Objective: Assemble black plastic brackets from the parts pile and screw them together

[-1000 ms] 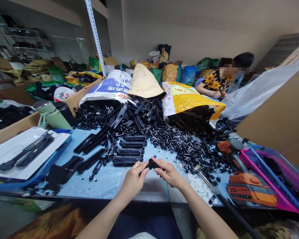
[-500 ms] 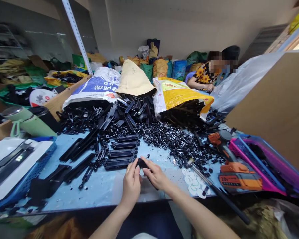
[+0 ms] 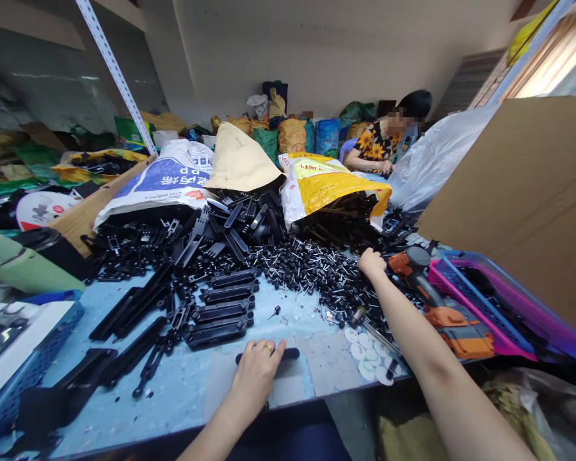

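Near the front edge of the blue table, my left hand (image 3: 258,371) grips a long black part (image 3: 290,354) lying flat, its ends showing on both sides of the fingers. My right hand (image 3: 372,262) reaches to the back right edge of the pile of black-headed screws (image 3: 312,269), its fingers bent together; what they hold, if anything, is hidden. Several black arm-shaped parts (image 3: 221,330) lie in a stacked row left of centre. A single screw (image 3: 274,312) lies apart on the blue surface.
An orange cordless drill (image 3: 441,307) and pink and blue baskets (image 3: 489,314) stand right. A hammer-like tool (image 3: 379,336) lies by white discs (image 3: 365,358). Sacks spill black parts behind. A person (image 3: 379,144) sits farther back. Green bottle (image 3: 24,269) left.
My right hand has let go of the black part and moved right and away to the screw pile. My left hand has lowered the part onto the table. The view has shifted slightly.
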### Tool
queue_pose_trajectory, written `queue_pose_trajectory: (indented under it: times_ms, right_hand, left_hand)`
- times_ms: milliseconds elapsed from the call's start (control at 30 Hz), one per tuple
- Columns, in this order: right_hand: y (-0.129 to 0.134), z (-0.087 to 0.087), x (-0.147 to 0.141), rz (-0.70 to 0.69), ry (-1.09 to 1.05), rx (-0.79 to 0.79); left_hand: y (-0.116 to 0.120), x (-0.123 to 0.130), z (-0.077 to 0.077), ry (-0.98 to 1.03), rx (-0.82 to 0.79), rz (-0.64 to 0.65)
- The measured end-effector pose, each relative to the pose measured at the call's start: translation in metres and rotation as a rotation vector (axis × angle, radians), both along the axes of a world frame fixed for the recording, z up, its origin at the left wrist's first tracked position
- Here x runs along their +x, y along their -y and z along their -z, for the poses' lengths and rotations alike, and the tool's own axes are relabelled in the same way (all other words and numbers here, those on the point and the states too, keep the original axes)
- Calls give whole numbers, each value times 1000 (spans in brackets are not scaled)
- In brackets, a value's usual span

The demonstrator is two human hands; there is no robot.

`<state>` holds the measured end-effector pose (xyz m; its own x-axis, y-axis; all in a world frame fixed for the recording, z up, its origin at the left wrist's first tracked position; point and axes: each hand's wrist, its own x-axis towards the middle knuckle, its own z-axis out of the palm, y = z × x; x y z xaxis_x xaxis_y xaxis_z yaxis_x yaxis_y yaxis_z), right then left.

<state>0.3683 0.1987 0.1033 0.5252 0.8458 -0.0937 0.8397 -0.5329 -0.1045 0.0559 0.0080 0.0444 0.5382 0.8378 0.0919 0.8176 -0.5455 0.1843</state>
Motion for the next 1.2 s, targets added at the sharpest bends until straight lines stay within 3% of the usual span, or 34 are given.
queue_pose_trajectory:
  times_ms: [100,133,200,267,300,367,467,567,733,1033,1200]
  right_hand:
    - [27,2,-8,-146,-29,101]
    - [41,2,-14,-291,-78,131]
    - [77,2,-28,-714,-225,122]
    - [117,5,-46,-1145,-353,3]
    - [136,9,-55,-1276,-366,-67]
    - [168,20,-72,-1402,-302,-138]
    - [192,38,-89,-1360,-149,-88]
    - [199,45,-96,-1296,-66,6]
    - [205,39,-101,-1268,-17,128]
    - [205,20,-109,-1237,-2,111]
    - [203,21,-103,-1259,-5,98]
  left_hand:
    - [5,-5,1,-48,-35,-79]
    - [6,-6,1,-39,-58,-85]
    - [5,-7,1,16,-119,-61]
    - [2,-6,0,77,-189,-18]
    - [1,-6,-1,96,-220,-1]
    - [-2,-5,-4,120,-263,16]
    - [0,-1,-9,139,-277,10]
    - [5,3,-13,166,-267,-10]
    - [11,4,-12,206,-218,-41]
    - [11,-2,-7,225,-140,22]
    - [10,4,-4,207,-111,29]
